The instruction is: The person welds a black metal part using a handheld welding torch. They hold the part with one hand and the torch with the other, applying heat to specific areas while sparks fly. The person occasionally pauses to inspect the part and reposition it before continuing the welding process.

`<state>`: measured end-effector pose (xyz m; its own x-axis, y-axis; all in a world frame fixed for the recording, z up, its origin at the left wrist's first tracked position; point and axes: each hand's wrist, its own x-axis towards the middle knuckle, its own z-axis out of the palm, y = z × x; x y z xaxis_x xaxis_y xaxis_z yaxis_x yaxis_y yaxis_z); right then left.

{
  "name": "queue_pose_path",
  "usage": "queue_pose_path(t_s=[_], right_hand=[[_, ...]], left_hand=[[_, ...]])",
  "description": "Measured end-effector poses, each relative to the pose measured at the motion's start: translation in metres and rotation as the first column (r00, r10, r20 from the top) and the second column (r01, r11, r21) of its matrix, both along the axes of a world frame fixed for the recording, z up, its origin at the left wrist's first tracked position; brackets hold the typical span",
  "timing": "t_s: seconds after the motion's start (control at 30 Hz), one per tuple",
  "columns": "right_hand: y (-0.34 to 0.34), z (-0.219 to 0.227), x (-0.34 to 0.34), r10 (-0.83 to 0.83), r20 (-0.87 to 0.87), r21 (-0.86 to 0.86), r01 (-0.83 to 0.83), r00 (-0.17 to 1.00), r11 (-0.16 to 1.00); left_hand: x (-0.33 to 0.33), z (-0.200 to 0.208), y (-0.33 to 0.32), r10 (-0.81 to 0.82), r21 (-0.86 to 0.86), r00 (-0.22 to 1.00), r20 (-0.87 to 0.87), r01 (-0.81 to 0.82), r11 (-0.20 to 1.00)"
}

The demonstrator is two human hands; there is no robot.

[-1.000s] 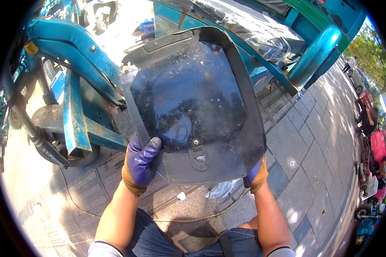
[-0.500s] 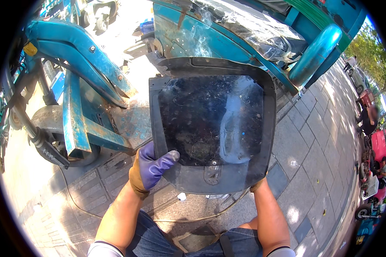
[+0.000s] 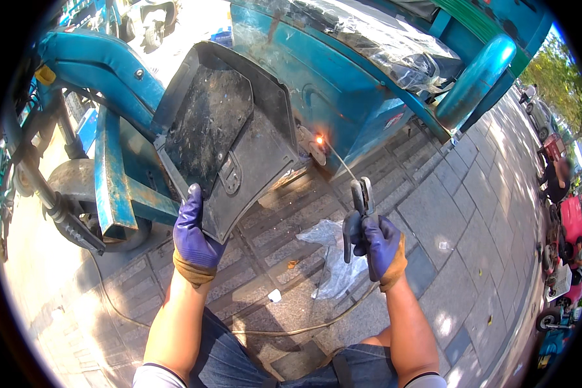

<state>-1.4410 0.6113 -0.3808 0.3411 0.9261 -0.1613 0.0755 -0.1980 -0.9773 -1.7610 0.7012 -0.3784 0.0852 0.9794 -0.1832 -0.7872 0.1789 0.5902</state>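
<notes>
Pavement (image 3: 456,213) of grey slabs extended below and to the right of a black panel (image 3: 265,149). A blue vehicle body (image 3: 330,97) stood behind the panel and to its right; a blue frame (image 3: 110,71) stood to its left, partly hidden by it. The panel itself was tilted, its rimmed, dusty face showing. A wheel (image 3: 74,184) stood left of the panel, beneath the frame. A crumpled clear plastic sheet (image 3: 343,265) lay to the panel's lower right. The gloved left hand (image 3: 196,239) gripped the panel's lower corner, thumb over the near face, its other fingers largely hidden. The gloved right hand (image 3: 383,244), apart from the panel on the right, was closed around a rod holder (image 3: 362,194). A thin rod (image 3: 339,158) ran from the holder toward the panel's right edge, ending at an orange glow (image 3: 320,139) just beside the panel.
</notes>
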Motion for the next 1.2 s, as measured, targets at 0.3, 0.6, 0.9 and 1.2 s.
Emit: queue_pose_path(t_s=[0.3,0.6,0.9,1.2], right_hand=[[0.003,0.0,-0.002,-0.017,0.001,-0.059,0.017,1.0,0.998],[-0.015,-0.053,0.023,-0.081,0.578,0.291,-0.113,0.812,0.95],[-0.009,-0.068,0.029,-0.083,0.594,0.315,-0.136,0.8,0.939],[-0.004,0.002,0.002,-0.037,-0.035,-0.011,0.037,0.999,0.999]], left_hand=[[0.0,-0.002,-0.001,-0.021,-0.032,0.991,0.129,0.025,0.999],[0.016,0.018,-0.028,-0.149,0.171,0.815,-0.56,0.29,0.942],[0.023,0.019,-0.031,-0.171,0.136,0.752,-0.636,0.327,0.935],[0.007,0.01,-0.002,0.022,-0.083,0.999,0.039,-0.019,0.996]])
